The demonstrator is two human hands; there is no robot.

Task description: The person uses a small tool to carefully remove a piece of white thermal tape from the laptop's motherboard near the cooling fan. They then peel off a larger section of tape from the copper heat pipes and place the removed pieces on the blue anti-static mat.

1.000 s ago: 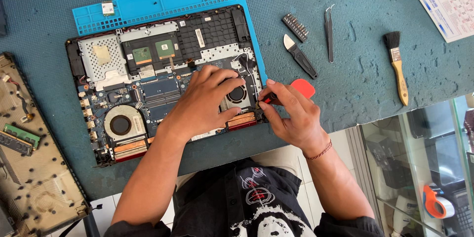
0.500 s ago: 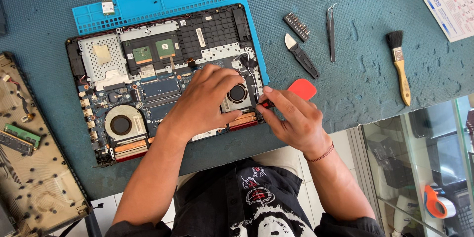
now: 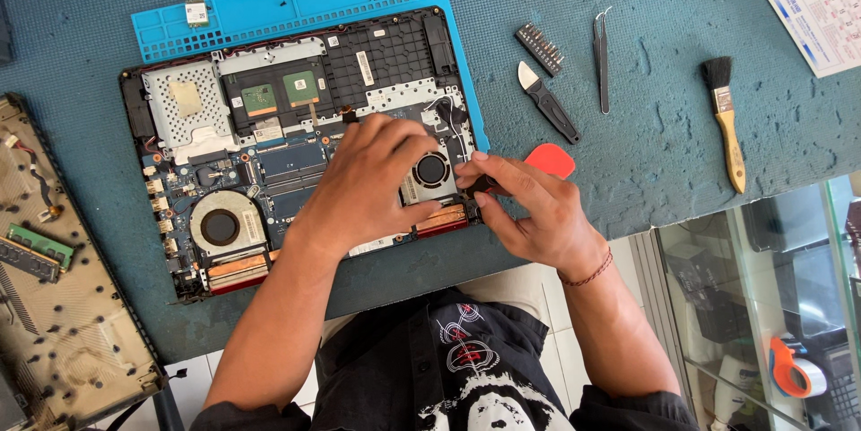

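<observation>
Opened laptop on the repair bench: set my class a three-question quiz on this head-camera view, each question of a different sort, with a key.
1. True or false: the left hand rests on the opened laptop.
2. Which tool lies nearest the bench's right edge? A tweezers B brush C pry tool
3. Fill in: the laptop lies on a ___ coloured mat.

Key: 1 true; 2 B; 3 blue.

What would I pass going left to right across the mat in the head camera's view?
Removed bottom cover → opened laptop → left hand → right hand → black pry tool → tweezers → brush.
</observation>
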